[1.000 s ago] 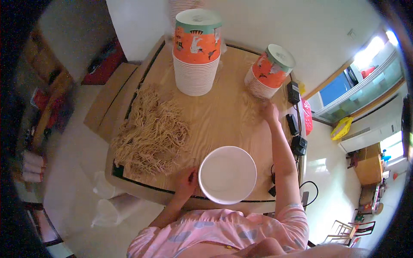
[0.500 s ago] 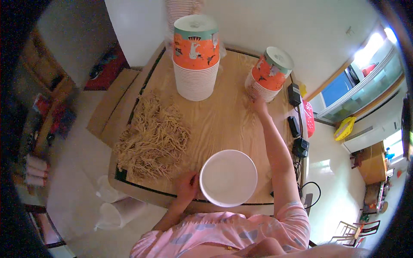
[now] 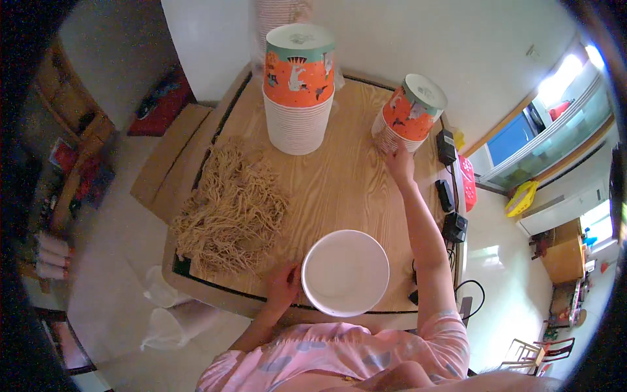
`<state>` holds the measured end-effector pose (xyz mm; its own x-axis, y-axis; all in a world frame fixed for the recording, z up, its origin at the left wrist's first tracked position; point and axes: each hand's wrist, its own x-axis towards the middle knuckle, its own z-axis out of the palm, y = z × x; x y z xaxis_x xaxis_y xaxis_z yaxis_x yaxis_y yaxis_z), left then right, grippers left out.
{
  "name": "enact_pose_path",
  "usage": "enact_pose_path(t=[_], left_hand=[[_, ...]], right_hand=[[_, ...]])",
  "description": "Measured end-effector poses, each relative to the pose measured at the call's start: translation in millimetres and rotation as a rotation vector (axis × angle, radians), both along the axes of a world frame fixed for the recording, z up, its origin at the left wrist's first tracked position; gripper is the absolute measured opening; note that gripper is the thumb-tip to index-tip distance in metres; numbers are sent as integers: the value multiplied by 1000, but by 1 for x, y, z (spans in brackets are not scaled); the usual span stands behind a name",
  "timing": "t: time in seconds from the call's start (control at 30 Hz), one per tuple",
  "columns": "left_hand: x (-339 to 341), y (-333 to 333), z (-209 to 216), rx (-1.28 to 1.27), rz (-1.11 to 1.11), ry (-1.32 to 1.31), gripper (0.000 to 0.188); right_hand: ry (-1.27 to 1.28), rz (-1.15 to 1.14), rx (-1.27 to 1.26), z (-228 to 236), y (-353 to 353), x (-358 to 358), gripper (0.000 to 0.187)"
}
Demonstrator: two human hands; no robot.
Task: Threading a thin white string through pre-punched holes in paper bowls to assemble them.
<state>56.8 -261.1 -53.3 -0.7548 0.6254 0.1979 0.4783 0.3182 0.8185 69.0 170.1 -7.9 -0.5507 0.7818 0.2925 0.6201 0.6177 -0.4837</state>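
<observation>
A white paper bucket (image 3: 345, 273) stands with its mouth up at the near edge of the table. My left hand (image 3: 284, 286) is closed on its left side, the fingers partly hidden. My right arm reaches to the far right, where my right hand (image 3: 400, 160) grips the lower rims of a short, upside-down stack of orange-and-green paper buckets (image 3: 411, 117). A taller stack of the same paper buckets (image 3: 298, 91) stands upside down at the back, white rims nested below. Left of the white bucket lies a loose heap of tan, stringy strands (image 3: 235, 209).
Black power adapters (image 3: 446, 147) and cables line the right edge of the wood-topped table (image 3: 339, 176). Behind the tall stack is another wrapped column of rims (image 3: 277, 16). A cardboard flap (image 3: 171, 163) juts out on the left, above clear plastic bags (image 3: 173, 326) on the floor.
My right hand's fingers have shifted slightly along the rims of the short stack. My left hand stays at the white bucket; the view has moved a little.
</observation>
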Motion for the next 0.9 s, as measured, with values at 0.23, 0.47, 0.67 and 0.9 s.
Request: enact_pose_path(t=[0.23, 0.47, 0.67, 0.9], left_hand=[[-1, -5, -3, -38, 18, 11, 12], [1, -4, -9, 26, -2, 47, 11], [1, -9, -22, 38, 15, -29, 12], [0, 1, -27, 68, -23, 24, 14]], right_hand=[[295, 183, -67, -15, -2, -36, 37], [131, 164, -11, -14, 0, -39, 45], [-53, 149, -127, 34, -40, 0, 50], [-242, 42, -27, -31, 36, 52, 55]])
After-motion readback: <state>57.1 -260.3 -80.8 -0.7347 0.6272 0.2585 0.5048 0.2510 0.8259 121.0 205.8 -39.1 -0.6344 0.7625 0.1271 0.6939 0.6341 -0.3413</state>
